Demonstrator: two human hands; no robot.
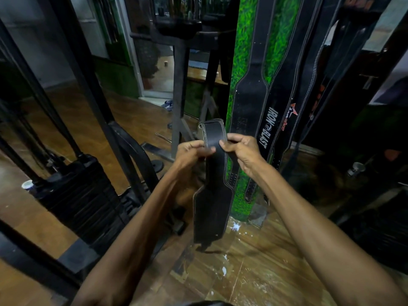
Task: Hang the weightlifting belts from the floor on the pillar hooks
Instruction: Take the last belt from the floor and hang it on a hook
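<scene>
The black leather belt [215,173], white-stitched, narrow strap widening to a broad back pad, is dangling just left of the green pillar [241,85], probably being readied for a hook. The left hand [191,152] and right hand [241,149] are pinching its strap close together. Other stiff belts [268,120] are hanging against the pillar.

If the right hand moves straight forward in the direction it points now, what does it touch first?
The right hand grips the black belt and points forward and left. It already touches that belt; beyond it, probably the left hand comes first, facing it across the strap, though depth is unclear from this one view.
</scene>
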